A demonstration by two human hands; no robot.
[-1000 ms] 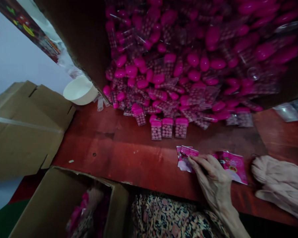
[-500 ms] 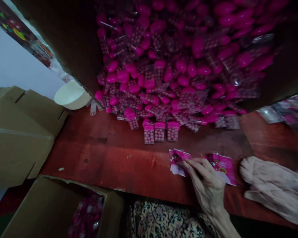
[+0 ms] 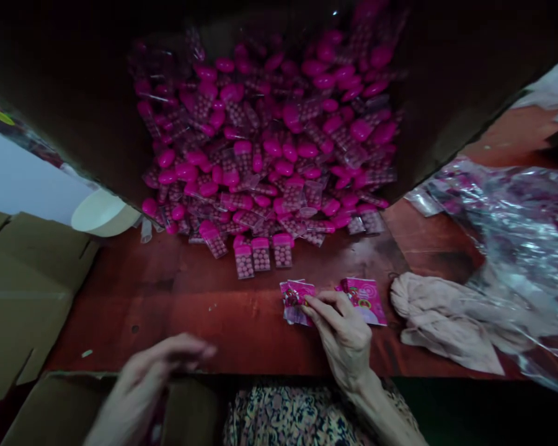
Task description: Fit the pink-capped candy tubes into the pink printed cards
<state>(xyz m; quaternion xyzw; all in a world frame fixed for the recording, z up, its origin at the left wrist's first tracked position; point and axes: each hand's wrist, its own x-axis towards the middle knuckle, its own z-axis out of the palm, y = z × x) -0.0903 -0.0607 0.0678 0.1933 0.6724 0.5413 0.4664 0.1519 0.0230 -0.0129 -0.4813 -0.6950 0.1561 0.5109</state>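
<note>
Pinches a few overlapping pink packets [image 3: 297, 303] at their right side, between thumb and fingers of the right hand [image 3: 346, 337], closed on them above the red tabletop [image 3: 186, 310]. Has the packets right at the fingertips, to the left of the palm, well apart from the left hand [image 3: 153, 378]. Holds that left hand over the near edge of the tabletop, fingers pointing towards the right; cannot tell from the blur whether open or closed.

Has more pink packets [image 3: 369, 303] lying just beyond the right hand's knuckles, on its right side, and past these a crumpled pale cloth [image 3: 441, 316] and shiny clear plastic [image 3: 516, 235]. Beyond the pinched packets, a little to the left, shows three small clear boxes [image 3: 261, 255] with pink lids and pink balls inside, in a row before a heap of similar boxes [image 3: 270, 148] in a big dark carton [image 3: 93, 118]. At far left, shows a pale bowl [image 3: 105, 214] and a brown cardboard box [image 3: 23, 291]; below the tabletop's edge, another carton [image 3: 190, 412], near the left hand.
</note>
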